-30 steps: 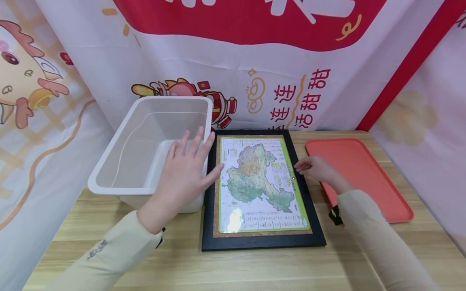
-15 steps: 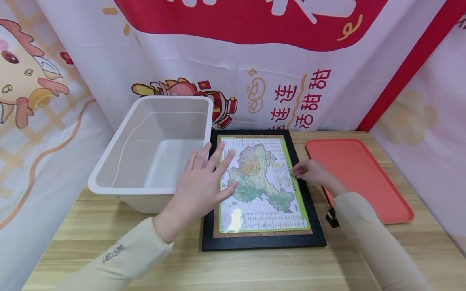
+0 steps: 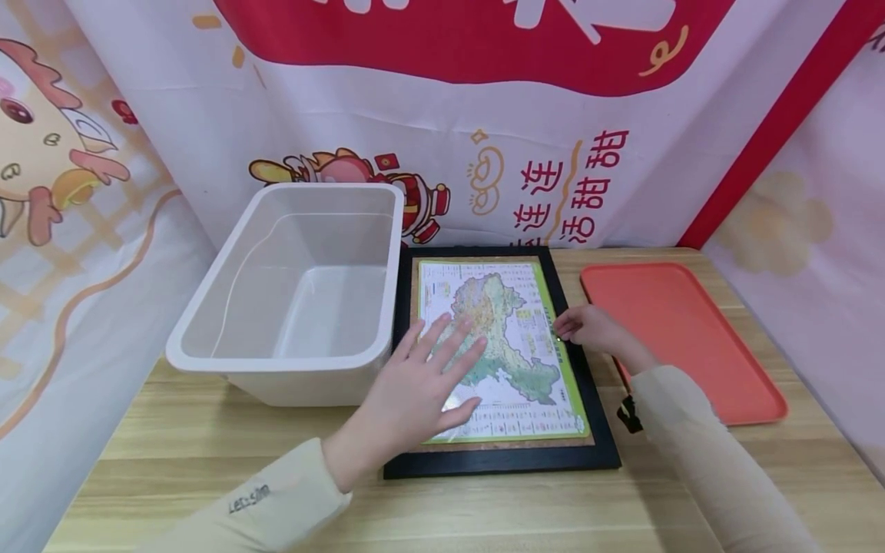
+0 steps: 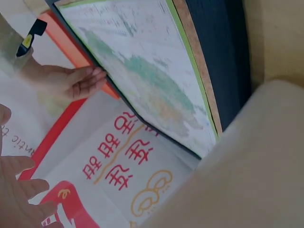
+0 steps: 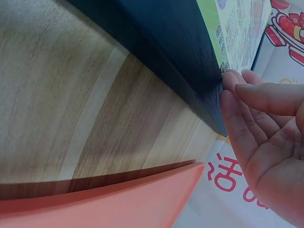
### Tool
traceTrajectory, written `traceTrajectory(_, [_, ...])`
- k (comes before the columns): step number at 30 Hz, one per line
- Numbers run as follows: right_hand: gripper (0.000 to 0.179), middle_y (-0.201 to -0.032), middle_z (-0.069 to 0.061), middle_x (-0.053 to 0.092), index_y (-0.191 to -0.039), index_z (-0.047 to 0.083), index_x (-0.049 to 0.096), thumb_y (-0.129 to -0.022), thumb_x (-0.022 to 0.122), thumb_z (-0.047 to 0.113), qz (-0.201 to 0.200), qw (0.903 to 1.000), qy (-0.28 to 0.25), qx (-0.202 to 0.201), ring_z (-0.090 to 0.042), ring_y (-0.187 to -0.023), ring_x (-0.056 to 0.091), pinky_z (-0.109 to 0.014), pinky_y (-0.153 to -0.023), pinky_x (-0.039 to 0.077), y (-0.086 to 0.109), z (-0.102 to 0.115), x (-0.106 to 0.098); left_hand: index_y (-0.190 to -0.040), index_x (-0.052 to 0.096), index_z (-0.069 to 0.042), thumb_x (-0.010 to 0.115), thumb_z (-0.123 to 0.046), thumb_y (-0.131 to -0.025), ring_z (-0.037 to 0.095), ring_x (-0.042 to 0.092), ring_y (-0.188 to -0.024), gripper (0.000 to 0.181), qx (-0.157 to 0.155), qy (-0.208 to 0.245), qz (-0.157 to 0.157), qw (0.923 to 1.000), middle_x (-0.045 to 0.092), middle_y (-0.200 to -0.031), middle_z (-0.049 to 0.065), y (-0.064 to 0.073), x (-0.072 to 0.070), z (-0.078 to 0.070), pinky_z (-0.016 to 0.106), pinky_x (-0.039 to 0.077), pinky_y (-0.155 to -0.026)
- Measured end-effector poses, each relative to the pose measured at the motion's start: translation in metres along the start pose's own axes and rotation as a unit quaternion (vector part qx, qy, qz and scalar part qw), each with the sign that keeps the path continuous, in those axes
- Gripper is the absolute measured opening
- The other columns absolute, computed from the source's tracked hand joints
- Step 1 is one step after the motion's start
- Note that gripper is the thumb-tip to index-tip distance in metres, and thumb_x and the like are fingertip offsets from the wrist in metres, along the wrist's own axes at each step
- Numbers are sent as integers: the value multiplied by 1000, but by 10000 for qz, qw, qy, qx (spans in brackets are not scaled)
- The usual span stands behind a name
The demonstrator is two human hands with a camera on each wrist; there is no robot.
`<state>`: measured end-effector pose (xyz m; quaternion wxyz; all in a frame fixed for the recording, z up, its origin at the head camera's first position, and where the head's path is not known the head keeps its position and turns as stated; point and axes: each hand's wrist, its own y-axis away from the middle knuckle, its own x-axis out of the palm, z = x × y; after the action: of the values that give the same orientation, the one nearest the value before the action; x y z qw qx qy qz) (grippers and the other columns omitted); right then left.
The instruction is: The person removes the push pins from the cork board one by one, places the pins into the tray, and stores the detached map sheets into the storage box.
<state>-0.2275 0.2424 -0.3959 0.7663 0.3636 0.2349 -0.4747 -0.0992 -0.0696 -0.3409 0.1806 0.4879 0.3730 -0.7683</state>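
Note:
A laminated map [image 3: 512, 353] with a green border lies on a cork board set in a black frame [image 3: 505, 461]. Over its lower left part, my left hand [image 3: 422, 384] is spread with straight fingers, covering some of the map. My right hand [image 3: 591, 329] is at the map's right edge, fingers loosely bent. In the right wrist view, the fingertips [image 5: 230, 78] touch the border right beside a small round shiny piece [image 5: 223, 68], resembling a pin head. The thumb lies close to the index finger, with nothing visible between them.
A deep white plastic tub [image 3: 276, 365] stands left of the frame, close against it. To the right lies a shallow red tray [image 3: 691, 338], partly behind the right forearm. A printed cloth backdrop [image 3: 429, 115] rises behind the wooden table [image 3: 173, 445].
My left hand has moved right and toward me, from over the tub's rim to over the map. My right hand has shifted slightly left onto the map's edge and then stayed there.

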Motion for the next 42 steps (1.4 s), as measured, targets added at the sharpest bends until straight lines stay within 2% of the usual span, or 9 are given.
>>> traceTrajectory(5, [33, -108, -25, 62, -111, -11, 58, -83, 42, -15, 41, 10000, -71, -17, -29, -97, 62, -35, -84, 54, 0, 1, 0, -143, 45, -24, 50, -60, -89, 26, 39, -140, 65, 120, 22, 464, 9988, 43, -151, 4, 5, 9, -7, 45, 34, -113])
traceTrajectory(10, [32, -107, -24, 62, -110, -11, 59, -83, 41, -14, 61, 9999, -108, -64, -28, -96, 62, -34, -83, 53, 0, 1, 1, -143, 45, -23, 50, -57, -90, 25, 42, -138, 63, 325, 168, 623, 9974, 45, -149, 3, 11, 23, -10, 44, 38, -111])
traceTrajectory(13, [29, -106, -23, 62, -109, -10, 59, -85, 42, -12, 49, 9999, -99, -74, -26, -95, 61, -32, -82, 53, 0, 1, 1, -143, 44, -23, 49, -56, -92, 25, 41, -139, 61, 424, 342, 835, 9950, 44, -150, 3, 14, 32, -12, 43, 37, -112])
traceTrajectory(22, [23, -103, -19, 61, -106, -6, 61, -87, 51, -4, 100, 9999, 18, 25, -22, -87, 53, -26, -75, 46, -2, 0, 3, -144, 43, -25, 46, -53, -95, 35, 37, -139, 57, 591, 915, 1704, 9793, 39, -153, 7, 25, 66, -6, 45, 39, -110])
traceTrajectory(27, [23, -101, -17, 60, -105, -4, 63, -85, 53, -5, 64, 10000, 25, 1, -22, -87, 52, -26, -74, 45, -5, -4, 6, -146, 40, -27, 45, -53, -95, 37, 31, -142, 57, 519, 1381, 2192, 9645, 33, -156, 7, 27, 80, -1, 50, 34, -113])
traceTrajectory(38, [25, -98, -15, 58, -105, -4, 62, -84, 52, -9, 116, 9999, -91, -6, -22, -86, 49, -26, -73, 43, -8, -7, 8, -150, 28, -32, 37, -58, -96, 32, 22, -147, 61, 591, 1576, 2736, 9470, 21, -161, 4, 27, 92, 7, 52, 24, -117])
traceTrajectory(42, [24, -99, -15, 57, -106, -4, 62, -85, 52, -9, 148, 9998, -162, 8, -22, -87, 48, -26, -73, 42, -9, -9, 8, -151, 25, -33, 34, -58, -97, 32, 18, -148, 61, 551, 1785, 2883, 9392, 16, -162, 3, 28, 94, 9, 54, 20, -118])
